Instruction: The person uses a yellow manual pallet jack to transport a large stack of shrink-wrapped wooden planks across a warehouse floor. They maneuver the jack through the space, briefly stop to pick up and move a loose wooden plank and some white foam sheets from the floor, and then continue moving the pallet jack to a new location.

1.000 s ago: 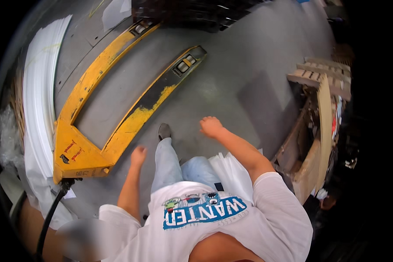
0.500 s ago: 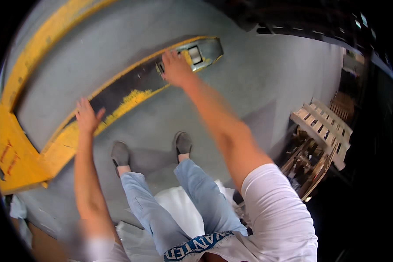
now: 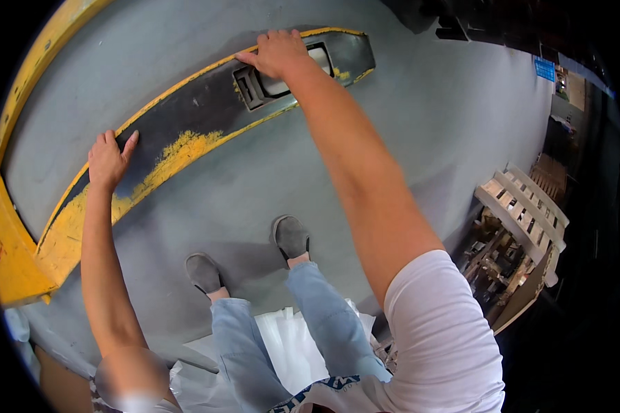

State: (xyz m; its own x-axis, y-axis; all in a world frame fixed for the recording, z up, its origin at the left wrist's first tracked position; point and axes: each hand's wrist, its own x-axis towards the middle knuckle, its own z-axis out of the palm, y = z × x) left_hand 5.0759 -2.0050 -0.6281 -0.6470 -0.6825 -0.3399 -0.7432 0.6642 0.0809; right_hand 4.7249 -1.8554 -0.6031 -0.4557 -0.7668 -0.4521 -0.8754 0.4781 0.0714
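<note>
A pallet jack fork [image 3: 182, 113], worn yellow and black, stretches across the floor in front of me. Near its tip is a slot with a pale roller [image 3: 318, 60]. My left hand [image 3: 109, 160] grips the far edge toward the yellow base, its thumb on top and its fingertips curled over the rim. Beside the roller slot, my right hand [image 3: 279, 55] has its fingers hooked over the same far edge. The jack's yellow body [image 3: 10, 255] sits at the left, and a second fork [image 3: 31, 65] curves away beyond.
My grey shoes [image 3: 291, 237] stand on the floor just this side of the fork. Crumpled white plastic sheeting [image 3: 289, 341] lies behind my legs. To the right, a wooden pallet [image 3: 527, 210] leans over a crate of scrap [image 3: 496, 258].
Both hands have moved away from me to the fork's far edge and closed over it; the left also moved leftward. My right hand no longer covers the slot's near end. The view has shifted.
</note>
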